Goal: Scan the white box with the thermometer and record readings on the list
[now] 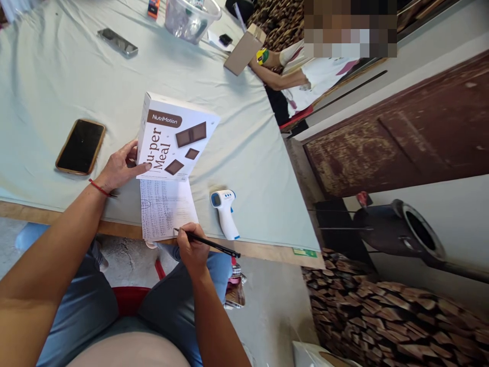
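My left hand (pixel 124 165) grips the lower left edge of a white box (pixel 179 137) printed with chocolate pieces and the words "NutriMotion" and "Meal". The box stands tilted on the table, covering the far end of a sheet of paper (pixel 168 209) filled with handwriting. In my right hand (pixel 194 248) is a black pen (pixel 219 245), its tip at the lower right part of the sheet. Just right of the paper lies a white and blue infrared thermometer (pixel 224 214). To the left of my left hand rests a smartphone (pixel 81 147) in a brown case.
A second phone (pixel 117 42) and a clear plastic tub (pixel 191 20) lie farther back on the cloth-covered table (pixel 244 153). Across the right corner, another person (pixel 301 76) holds a cardboard box (pixel 244 50). Stacked firewood (pixel 397 316) and a metal stove part (pixel 401 229) are at right.
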{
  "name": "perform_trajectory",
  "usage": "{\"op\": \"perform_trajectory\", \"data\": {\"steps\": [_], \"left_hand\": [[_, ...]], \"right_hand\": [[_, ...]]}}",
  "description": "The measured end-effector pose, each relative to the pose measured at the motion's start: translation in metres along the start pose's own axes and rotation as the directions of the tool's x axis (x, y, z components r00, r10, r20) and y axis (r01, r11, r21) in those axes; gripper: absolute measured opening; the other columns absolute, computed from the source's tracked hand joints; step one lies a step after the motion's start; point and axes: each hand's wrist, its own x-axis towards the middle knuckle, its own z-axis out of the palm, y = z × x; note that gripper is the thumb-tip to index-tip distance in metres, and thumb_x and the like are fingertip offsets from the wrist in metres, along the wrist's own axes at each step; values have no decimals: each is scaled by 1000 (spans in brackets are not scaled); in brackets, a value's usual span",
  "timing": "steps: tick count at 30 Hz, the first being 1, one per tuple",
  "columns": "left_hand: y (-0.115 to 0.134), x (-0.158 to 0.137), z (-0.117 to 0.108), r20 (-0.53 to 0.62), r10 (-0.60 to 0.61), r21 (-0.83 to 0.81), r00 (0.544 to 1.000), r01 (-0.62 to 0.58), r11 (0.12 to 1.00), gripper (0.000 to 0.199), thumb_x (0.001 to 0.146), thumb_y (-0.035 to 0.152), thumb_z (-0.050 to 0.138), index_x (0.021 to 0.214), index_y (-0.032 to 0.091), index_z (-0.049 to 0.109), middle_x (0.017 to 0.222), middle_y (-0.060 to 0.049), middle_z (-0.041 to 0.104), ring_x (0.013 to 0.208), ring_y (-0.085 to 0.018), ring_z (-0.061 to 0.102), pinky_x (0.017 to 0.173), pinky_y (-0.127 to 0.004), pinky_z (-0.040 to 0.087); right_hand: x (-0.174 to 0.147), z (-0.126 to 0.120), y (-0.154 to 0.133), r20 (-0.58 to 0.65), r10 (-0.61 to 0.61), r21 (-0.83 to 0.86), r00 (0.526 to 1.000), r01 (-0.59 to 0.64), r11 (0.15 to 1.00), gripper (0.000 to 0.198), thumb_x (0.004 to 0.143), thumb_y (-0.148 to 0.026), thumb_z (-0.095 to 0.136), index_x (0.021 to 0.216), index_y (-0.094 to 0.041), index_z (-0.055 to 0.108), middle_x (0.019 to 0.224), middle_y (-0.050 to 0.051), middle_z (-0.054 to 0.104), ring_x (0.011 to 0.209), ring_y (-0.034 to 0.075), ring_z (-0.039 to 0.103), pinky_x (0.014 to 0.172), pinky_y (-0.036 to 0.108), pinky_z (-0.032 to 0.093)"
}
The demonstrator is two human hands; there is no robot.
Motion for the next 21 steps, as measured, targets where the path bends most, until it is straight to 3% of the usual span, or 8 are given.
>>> {"op": "perform_trajectory", "data": {"steps": [11,16,18,21], "left_hand": [[7,-1,1,7,2,40,1000,-2,999,78,68,54,82,133,17,57,111,-10,74,96,-25,71,86,-35,55],[6,-1,0,9,-25,38,1000,25,999,79,68,53,82,134,17,57,112,-10,74,96,-25,71,86,-36,55],[4,0,-1,3,-40,46,999,40,998,79,68,53,81,134,17,56,114,-11,73,97,-25,70,87,-36,55],[5,0,-3,-3,-67,56,998,67,996,77,70,53,79,134,16,56,116,-12,72,99,-26,70,87,-37,55]], "right_hand": [[1,0,1,34,-59,-55,998,61,997,16,79,-20,53,63,-22,50,58,-5,49,54,11,45,53,24,39],[9,-8,-4,-158,-155,-194,975,123,973,11,88,-25,50,79,-22,56,69,-3,57,64,14,54,63,27,46],[21,-14,-7,-126,-216,-337,968,163,927,11,90,-24,49,86,-22,59,78,1,62,74,17,58,71,30,48],[47,-17,-9,74,-186,-622,980,191,760,16,88,-18,50,92,-19,65,87,7,66,85,21,59,79,34,45]]}}
